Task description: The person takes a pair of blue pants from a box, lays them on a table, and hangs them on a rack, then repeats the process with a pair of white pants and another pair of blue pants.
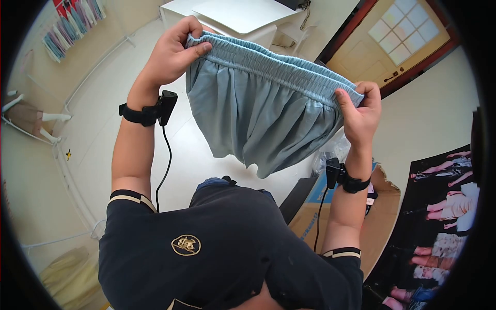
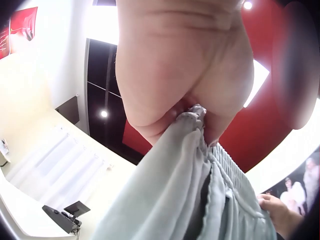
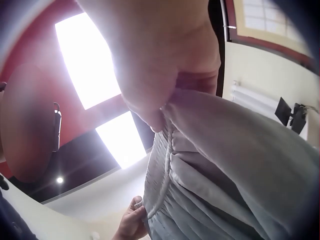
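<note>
Light blue shorts (image 1: 253,98) with a gathered elastic waistband hang stretched between both hands in the head view. The left hand (image 1: 178,49) pinches one end of the waistband, thumb in front and fingers curled behind. At the other end, lower in the picture, the right hand (image 1: 361,113) grips the band the same way. In the left wrist view the left hand (image 2: 185,70) holds the bunched cloth (image 2: 165,175) of the shorts. The right wrist view shows the right hand (image 3: 160,60) on the waistband, with cloth (image 3: 240,140) draping beneath it.
A white table (image 1: 237,18) stands beyond the shorts. An open cardboard box (image 1: 382,206) is below the right forearm, beside a dark poster (image 1: 439,217) of people. Clothes (image 1: 72,28) hang on a rack at upper left. A door (image 1: 392,39) is at upper right.
</note>
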{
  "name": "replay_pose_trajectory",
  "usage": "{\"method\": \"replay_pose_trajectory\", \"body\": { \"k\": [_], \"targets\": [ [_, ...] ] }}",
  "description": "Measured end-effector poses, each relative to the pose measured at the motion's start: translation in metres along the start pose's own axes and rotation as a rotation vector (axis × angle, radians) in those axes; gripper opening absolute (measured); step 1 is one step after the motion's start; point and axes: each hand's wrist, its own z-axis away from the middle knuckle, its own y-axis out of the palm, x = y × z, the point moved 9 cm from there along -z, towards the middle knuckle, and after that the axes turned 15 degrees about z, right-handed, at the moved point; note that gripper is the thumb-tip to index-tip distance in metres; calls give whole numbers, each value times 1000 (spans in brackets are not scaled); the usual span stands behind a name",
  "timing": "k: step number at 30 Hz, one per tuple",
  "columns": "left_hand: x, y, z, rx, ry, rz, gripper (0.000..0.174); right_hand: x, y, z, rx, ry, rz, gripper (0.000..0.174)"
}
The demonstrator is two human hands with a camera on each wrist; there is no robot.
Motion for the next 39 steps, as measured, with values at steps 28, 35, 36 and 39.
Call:
{"method": "replay_pose_trajectory", "body": {
  "k": [28,35,36,39],
  "targets": [
    [44,208,47,-409,-245,460,34,-31,41,89,-81,422,-589,15],
    [48,214,44,-442,-176,180,20,-35,28,102,-88,380,-564,20],
    [51,210,41,-468,-159,129,19,-34,25,103,-114,362,-522,19],
    [58,214,42,-509,-153,115,21,-37,23,106,-158,343,-501,18]
  ]
}}
